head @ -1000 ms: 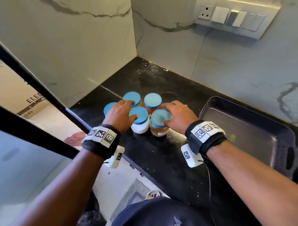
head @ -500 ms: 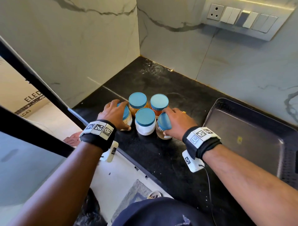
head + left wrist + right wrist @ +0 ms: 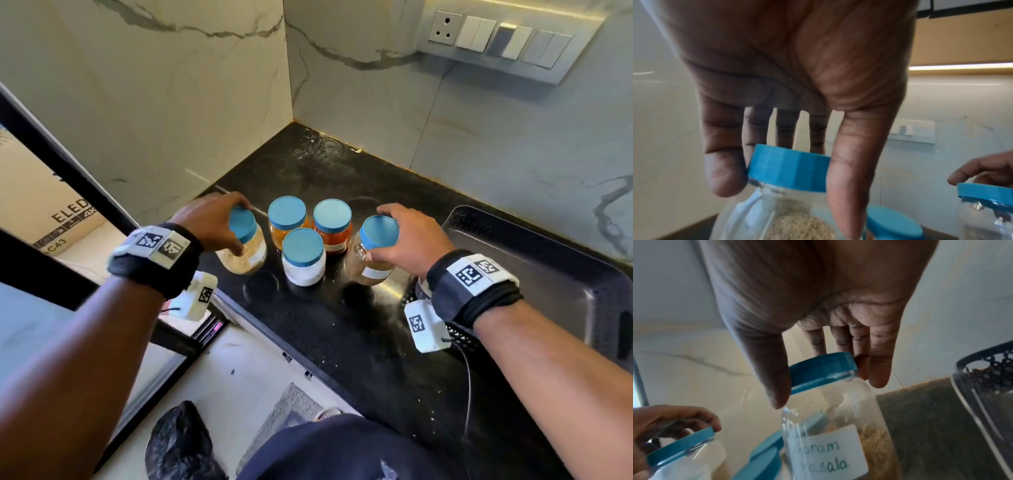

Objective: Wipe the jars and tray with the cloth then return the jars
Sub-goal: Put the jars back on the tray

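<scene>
Your left hand [image 3: 209, 222] has its fingers and thumb wrapped round the blue lid of the seed jar [image 3: 245, 251], and the jar tilts in that grip above the black surface [image 3: 359, 342] at the left end of the group. In the left wrist view your thumb and little finger clamp the lid's rim from opposite sides, with the pale seeds showing through the clear wall below. Your right hand [image 3: 411, 240] grips the lid of the garam masala jar [image 3: 371, 260] the same way at the right end, and that jar leans too; the right wrist view reads its handwritten label plainly. Whether either jar's base touches the surface, you cannot tell from here. Between your hands three more blue-lidded jars stand upright and close together: the orange jar [image 3: 286, 224] far left, the red jar [image 3: 334, 228] far right, and the white jar [image 3: 303, 258] nearest you. The dark tray [image 3: 548, 281] lies on the surface just to the right of your right hand, its perforated rim beside your wrist.
</scene>
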`<state>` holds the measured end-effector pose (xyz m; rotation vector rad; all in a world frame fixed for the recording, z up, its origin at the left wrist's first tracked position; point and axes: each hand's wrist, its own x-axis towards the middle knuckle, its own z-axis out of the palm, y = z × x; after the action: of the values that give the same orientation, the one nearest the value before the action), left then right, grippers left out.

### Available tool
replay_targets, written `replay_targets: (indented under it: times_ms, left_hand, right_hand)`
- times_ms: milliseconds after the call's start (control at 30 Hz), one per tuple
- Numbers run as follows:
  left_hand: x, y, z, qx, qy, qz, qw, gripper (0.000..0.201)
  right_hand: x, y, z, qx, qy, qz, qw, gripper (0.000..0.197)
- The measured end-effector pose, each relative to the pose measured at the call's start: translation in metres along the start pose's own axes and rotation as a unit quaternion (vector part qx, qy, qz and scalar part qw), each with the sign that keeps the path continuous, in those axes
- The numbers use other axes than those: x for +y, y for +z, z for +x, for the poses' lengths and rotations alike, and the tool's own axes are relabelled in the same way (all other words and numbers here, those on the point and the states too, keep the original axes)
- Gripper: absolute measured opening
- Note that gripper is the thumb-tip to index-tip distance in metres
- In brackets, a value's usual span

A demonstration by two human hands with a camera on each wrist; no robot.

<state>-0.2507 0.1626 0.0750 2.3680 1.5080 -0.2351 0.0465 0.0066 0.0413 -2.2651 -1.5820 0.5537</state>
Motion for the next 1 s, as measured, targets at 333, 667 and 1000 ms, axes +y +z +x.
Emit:
replay_targets:
  times_ms: [333,667,1000]
  left_hand:
    - [0.133,-0.084,0.016,0.01,0.211,-0.042,0.976,0.079]
    - [0.337,0.0,0.057,-0.051,0.391,0.033,0.918,0.082]
    - [0.419,0.059,0.102,-0.08,0.426,0.177,0.884,0.089]
  right_hand:
    - [0.063,-0.095,-0.025,0.155,0.077,0.075,0.982,0.076]
    - [0.166,-0.122,-0.08,0.182,0.222,0.034,0.957,0.081]
    - [0.216,-0.108,-0.054,0.106,0.294,-0.018,0.95,0.081]
